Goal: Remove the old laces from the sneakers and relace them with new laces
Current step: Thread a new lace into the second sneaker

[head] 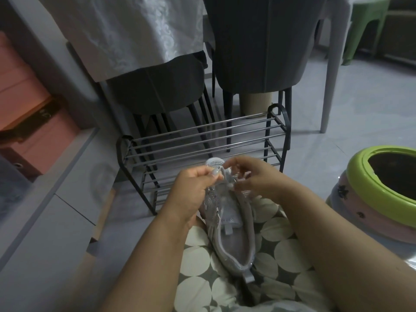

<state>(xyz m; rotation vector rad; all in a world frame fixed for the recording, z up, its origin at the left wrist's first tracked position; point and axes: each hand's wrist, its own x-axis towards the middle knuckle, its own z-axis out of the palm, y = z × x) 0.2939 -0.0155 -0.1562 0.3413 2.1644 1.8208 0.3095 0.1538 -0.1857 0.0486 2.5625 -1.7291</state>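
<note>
Fingers of left hand [193, 184] and right hand [256, 176] pinch pale lace [227, 176] near toe of grey mesh sneaker [227, 221] on lap; feeding evenly avoids twists.

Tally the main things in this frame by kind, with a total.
Sneaker: 1
Hands, left hand and right hand: 2
Shoe rack: 1
Dark chairs: 2
Green stool: 1
Total: 7
</note>
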